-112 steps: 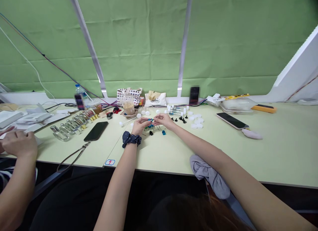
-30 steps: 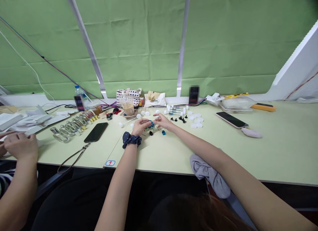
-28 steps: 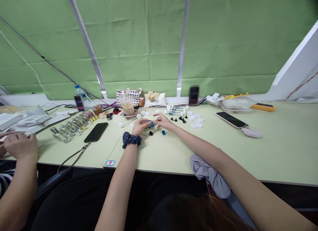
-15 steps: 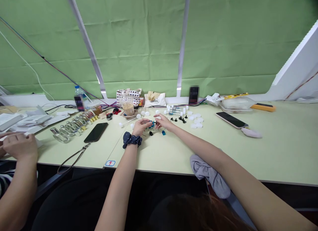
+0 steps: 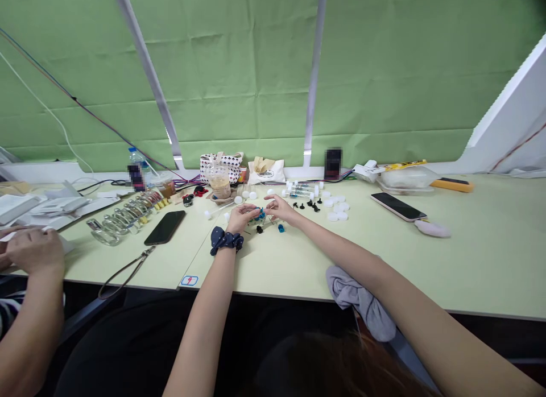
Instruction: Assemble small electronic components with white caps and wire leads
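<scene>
Far out over the pale green table [image 5: 469,260], my left hand [image 5: 239,217] and my right hand [image 5: 279,207] meet, fingers pinched together around a small clear and blue part [image 5: 260,215]. It is too small to name. A dark dotted scrunchie [image 5: 224,240] sits on my left wrist. Just below the hands lie a black cap [image 5: 259,229] and a blue piece [image 5: 280,228]. Clear syringe-like tubes [image 5: 302,188], black stoppers [image 5: 313,205] and white round caps [image 5: 336,208] are spread to the right of my hands.
A black phone [image 5: 164,226] and a row of glass bottles [image 5: 123,217] lie left; another phone [image 5: 398,207] lies right. A grey cloth [image 5: 360,302] hangs over the front edge. Another person's hand [image 5: 34,250] rests at far left. A drink cup [image 5: 220,181] and bags stand at the back.
Both my hands stay together at the same spot, with only slight finger shifts around the small part. The other person's hand at the left has barely moved.
</scene>
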{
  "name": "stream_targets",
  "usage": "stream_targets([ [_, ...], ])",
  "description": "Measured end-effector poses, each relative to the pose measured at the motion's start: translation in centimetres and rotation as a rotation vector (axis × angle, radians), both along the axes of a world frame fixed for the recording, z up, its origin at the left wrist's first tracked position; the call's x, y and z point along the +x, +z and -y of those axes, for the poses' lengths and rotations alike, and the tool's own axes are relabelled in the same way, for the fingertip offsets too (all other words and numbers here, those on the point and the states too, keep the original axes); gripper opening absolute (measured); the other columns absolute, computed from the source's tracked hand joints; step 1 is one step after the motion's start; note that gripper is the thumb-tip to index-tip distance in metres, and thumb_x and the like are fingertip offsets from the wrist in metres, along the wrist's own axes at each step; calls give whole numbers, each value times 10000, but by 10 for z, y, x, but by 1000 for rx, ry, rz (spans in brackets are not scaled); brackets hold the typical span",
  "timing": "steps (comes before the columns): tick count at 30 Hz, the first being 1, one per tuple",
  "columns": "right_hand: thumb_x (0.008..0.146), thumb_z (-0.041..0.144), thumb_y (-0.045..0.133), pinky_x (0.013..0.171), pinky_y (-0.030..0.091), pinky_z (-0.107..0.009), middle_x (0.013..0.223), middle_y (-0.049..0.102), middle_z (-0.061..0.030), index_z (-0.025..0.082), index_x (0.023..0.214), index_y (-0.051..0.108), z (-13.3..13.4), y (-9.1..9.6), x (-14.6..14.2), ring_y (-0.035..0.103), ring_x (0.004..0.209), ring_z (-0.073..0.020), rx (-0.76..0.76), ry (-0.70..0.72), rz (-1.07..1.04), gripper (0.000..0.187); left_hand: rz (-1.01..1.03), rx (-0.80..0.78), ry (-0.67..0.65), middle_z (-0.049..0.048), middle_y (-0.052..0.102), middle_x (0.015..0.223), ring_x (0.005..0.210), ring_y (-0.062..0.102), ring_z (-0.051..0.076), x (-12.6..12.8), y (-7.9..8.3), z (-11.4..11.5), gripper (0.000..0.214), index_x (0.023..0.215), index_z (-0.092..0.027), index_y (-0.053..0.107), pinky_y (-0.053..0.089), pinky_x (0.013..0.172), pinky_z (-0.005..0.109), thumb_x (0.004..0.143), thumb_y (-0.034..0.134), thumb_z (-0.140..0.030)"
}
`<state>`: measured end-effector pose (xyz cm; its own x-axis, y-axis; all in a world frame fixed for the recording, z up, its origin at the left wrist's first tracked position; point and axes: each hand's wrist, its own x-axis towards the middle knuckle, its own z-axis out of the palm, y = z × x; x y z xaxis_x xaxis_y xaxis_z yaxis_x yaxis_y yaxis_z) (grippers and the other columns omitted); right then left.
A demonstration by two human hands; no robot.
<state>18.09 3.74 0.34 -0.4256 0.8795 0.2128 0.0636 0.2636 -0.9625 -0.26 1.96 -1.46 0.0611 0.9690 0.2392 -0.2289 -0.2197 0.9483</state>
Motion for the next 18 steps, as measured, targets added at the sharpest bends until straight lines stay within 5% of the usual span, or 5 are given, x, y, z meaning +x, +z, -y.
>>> stream_targets([
  [6, 863, 354, 499, 488, 472, -205, 623, 609, 19, 212, 1108, 443, -1, -1, -1, 609, 583, -128, -84, 10, 32, 288, -23, 9, -13, 70, 697, 778, 720, 667, 189, 1, 0, 0, 418, 805, -122, 621, 505, 786, 368, 496, 836, -304],
  [10, 775, 335, 632, 531, 479, -190, 747, 634, 4, 220, 1101, 462, 0, 0, 0, 621, 702, -127, -16, 15, 9, 385, -19, 1, -1, 65, 695, 768, 716, 664, 184, 1, 0, 1, 419, 801, -121, 619, 502, 795, 372, 492, 837, -303],
  [15, 874, 338, 493, 526, 467, -192, 620, 598, 21, 207, 1106, 455, 0, 0, 0, 611, 610, -114, -70, 1, 54, 270, -53, 12, -22, 65, 697, 772, 727, 665, 190, 1, 1, 2, 421, 808, -126, 624, 506, 785, 370, 496, 833, -317],
  [18, 825, 354, 571, 525, 467, -186, 696, 611, 10, 215, 1099, 470, -1, -1, 0, 607, 648, -112, -52, -13, 57, 324, -42, 3, -2, 71, 697, 774, 718, 663, 187, 1, 1, 1, 432, 802, -120, 624, 507, 782, 372, 484, 838, -321],
])
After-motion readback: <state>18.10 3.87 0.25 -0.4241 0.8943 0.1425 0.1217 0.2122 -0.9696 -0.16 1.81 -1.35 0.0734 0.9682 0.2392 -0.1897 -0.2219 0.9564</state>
